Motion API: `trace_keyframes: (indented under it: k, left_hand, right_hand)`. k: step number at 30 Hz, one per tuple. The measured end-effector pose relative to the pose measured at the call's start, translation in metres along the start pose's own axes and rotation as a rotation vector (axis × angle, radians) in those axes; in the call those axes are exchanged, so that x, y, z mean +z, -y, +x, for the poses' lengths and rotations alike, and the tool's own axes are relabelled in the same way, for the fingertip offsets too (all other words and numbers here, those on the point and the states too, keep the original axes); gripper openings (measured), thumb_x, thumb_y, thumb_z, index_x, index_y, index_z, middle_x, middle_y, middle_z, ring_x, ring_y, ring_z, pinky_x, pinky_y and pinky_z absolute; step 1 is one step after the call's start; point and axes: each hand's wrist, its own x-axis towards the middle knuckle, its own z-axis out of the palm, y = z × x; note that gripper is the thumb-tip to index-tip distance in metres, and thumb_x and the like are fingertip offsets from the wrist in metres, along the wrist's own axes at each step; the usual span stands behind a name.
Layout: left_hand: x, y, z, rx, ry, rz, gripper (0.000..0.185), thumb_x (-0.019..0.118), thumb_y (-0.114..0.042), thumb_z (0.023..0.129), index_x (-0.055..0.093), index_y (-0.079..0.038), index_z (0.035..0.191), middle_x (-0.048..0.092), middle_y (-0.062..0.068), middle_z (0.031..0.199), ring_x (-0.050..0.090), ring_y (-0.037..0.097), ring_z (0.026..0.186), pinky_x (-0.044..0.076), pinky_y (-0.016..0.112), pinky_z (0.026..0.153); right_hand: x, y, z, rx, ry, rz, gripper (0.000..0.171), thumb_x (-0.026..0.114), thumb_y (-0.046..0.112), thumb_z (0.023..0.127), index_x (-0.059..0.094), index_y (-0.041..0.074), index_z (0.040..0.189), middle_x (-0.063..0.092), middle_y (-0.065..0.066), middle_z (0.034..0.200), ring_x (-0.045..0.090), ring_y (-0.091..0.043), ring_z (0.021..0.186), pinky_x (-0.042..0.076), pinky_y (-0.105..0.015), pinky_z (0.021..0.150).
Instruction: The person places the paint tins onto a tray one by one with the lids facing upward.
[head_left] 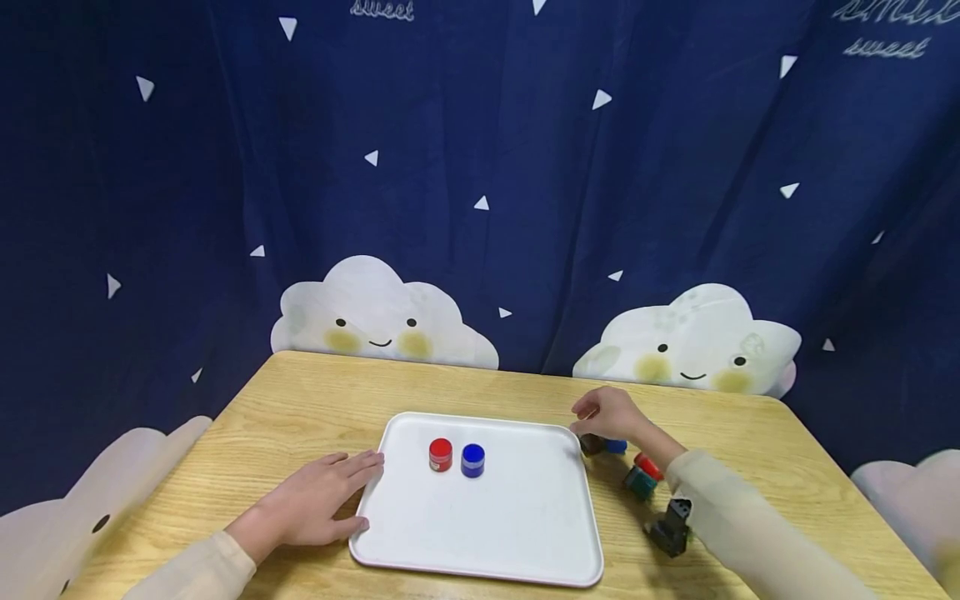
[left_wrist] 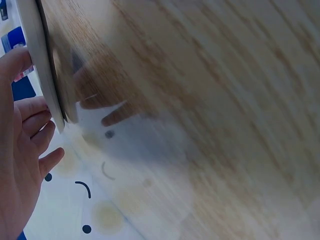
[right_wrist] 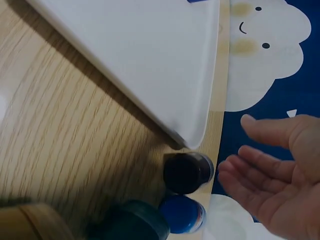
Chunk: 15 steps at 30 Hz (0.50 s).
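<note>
White tray (head_left: 480,533) is touched at its L edge by L hand (head_left: 318,498), fingers extended, unclenched. Red jar (head_left: 440,455) & blue jar (head_left: 472,461) are set on it side by side. Black jar (right_wrist: 184,172) is seen just off its far R corner, w/ R hand (head_left: 613,415) held nr it, fingers loosely bent, thumb apart, free of any grasp.

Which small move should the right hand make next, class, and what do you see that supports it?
Probably close the right hand around the dark-lidded jar. The hand is right by it and appears to hold nothing, while that jar stands just outside the corner of the white tray, where a red jar and a blue jar already stand.
</note>
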Motion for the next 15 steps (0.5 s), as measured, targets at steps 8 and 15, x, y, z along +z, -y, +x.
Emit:
trace_keyframes:
  k: [8,15]
  left_hand:
    - [-0.0009,-0.0005,-0.0009,-0.004,0.006,-0.004,0.067,0.060,-0.047,0.087,0.049,-0.007,0.140,0.049,0.007,0.147,0.049,0.021,0.134,0.044,0.047,0.107]
    - [-0.0004,-0.0005,-0.0001,-0.013,0.016,-0.017,0.068,0.060,-0.047,0.087,0.048,-0.007,0.140,0.049,0.007,0.147,0.048,0.021,0.135,0.044,0.047,0.107]
  right_hand:
    - [-0.0022,-0.0038,-0.0034,0.123,-0.014,-0.080,0.028,0.079,0.019,0.075,0.072,-0.004,0.091,0.072,-0.010,0.081,0.063,-0.018,0.074,0.055,-0.032,0.068]
    - [0.0039,-0.0060,-0.0019,0.148,-0.027,-0.116,0.027,0.080,0.018,0.075,0.072,-0.003,0.089,0.072,-0.012,0.083,0.065,-0.021,0.076,0.057,-0.035,0.070]
